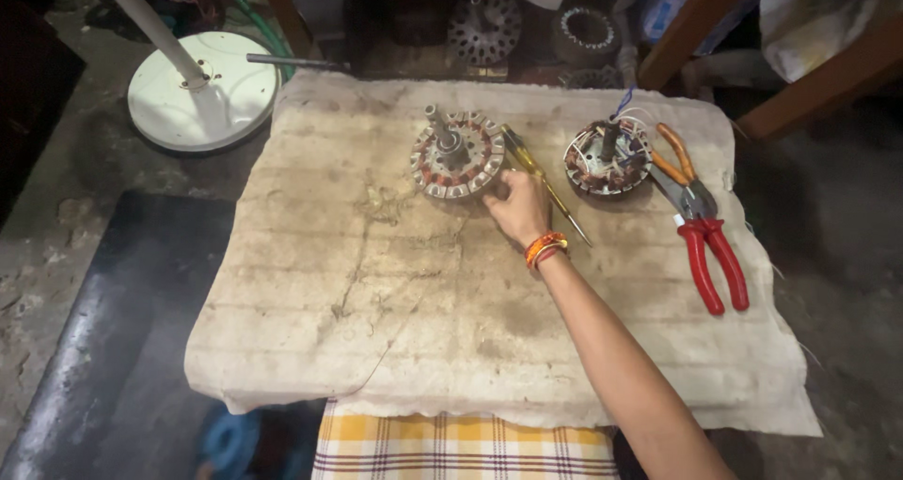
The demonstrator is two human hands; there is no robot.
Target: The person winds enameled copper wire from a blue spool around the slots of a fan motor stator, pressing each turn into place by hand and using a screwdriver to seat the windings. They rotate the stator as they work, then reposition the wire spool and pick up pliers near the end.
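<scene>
As right hand rests half-curled against stator, gripping nothing: looks heavy, rigid; windings fragile, lift by laminated rim; left hand unseen

One head-worn camera looks steeply down from close above the worn cloth, facing forward past the right grip.

Right hand: fingertips hidden behind its own knuckles where they meet the stator, so the grip cannot be read; arm cut off by the bottom edge. Screwdriver shaft partly covered by that hand. Checked cloth cut off at the bottom edge; left hand out of frame.
</scene>
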